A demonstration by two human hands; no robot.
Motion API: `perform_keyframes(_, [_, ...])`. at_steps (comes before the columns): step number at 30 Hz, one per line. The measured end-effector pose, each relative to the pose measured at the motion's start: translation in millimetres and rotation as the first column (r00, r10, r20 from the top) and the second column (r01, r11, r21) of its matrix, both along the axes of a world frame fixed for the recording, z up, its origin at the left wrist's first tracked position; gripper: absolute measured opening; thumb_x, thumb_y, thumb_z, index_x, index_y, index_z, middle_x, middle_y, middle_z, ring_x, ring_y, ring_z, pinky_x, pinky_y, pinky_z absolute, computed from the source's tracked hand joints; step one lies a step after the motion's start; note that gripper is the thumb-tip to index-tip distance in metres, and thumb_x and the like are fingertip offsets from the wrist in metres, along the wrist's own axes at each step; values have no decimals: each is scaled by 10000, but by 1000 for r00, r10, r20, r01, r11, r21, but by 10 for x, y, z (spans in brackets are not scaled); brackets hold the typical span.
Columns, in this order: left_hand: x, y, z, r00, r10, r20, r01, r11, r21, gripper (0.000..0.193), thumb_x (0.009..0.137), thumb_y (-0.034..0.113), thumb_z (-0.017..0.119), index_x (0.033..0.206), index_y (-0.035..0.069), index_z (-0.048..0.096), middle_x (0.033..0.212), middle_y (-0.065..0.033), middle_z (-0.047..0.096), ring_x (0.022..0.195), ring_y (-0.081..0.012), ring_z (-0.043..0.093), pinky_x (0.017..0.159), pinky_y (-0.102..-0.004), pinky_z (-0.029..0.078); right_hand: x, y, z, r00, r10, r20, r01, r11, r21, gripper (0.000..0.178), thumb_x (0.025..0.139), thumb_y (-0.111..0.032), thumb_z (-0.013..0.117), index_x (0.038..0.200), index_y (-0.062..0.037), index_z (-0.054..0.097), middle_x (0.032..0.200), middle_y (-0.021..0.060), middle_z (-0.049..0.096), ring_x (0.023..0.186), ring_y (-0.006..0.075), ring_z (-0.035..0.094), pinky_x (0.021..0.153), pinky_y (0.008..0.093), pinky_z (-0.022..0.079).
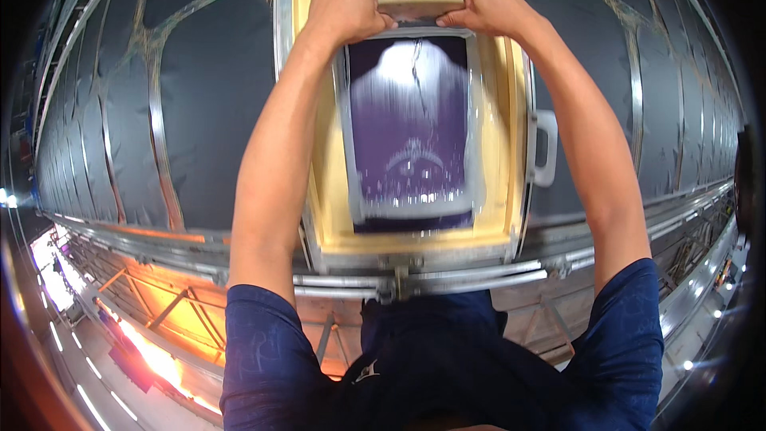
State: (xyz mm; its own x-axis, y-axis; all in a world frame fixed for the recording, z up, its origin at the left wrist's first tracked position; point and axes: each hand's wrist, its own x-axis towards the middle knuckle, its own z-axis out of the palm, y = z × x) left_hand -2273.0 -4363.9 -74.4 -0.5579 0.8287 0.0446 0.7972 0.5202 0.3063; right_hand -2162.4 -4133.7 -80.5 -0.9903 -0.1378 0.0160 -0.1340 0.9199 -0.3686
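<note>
With both arms stretched forward, my left hand [345, 6] and my right hand [488, 5] grip the two ends of a wooden-handled squeegee [420, 1]. Fingers wrap over the top of its handle and thumbs press on the near side. The squeegee lies across the far part of a screen printing frame [325, 183] with a yellowish border. Its shiny mesh window [408, 124] shows purple, with streaks of wet ink and a faint crown-like pattern near its lower end. The squeegee's blade edge is mostly hidden beneath the handle.
Dark flat panels [211, 112] run along a long table to the left and right of the frame. A grey pull handle [545, 148] juts from the frame's right side. Metal rails [431, 281] pass between my body and the table. Orange light glows below at left.
</note>
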Motion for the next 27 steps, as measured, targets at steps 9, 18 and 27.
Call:
perform_keyframes(9, [2286, -1268, 6, 997, -29, 74, 22, 995, 97, 141, 709, 177, 840, 823, 153, 761, 653, -70, 664, 644, -291, 627, 734, -417, 412, 2289, -1328, 89, 998, -30, 63, 30, 1000, 1, 228, 744, -270, 860, 856, -131, 717, 664, 78, 632, 698, 294, 619, 771, 409, 460])
perform_keyframes(18, [1999, -1142, 95, 984, -53, 172, 61, 997, -40, 181, 731, 220, 841, 871, 131, 767, 738, -56, 719, 715, -265, 665, 798, -397, 425, 2080, -1173, 138, 994, 4, 107, -1, 1000, -23, 292, 766, -361, 836, 767, -119, 675, 637, 90, 657, 662, 322, 655, 723, 421, 459])
perform_keyframes(27, [-681, 355, 151, 996, 22, -87, -19, 999, 35, 395, 678, 311, 864, 1015, 118, 791, 849, -168, 742, 870, -375, 713, 820, -483, 551, -745, 369, 163, 997, -59, 44, 55, 995, 86, 368, 733, -398, 856, 920, -97, 756, 862, 166, 739, 875, 392, 715, 800, 489, 557])
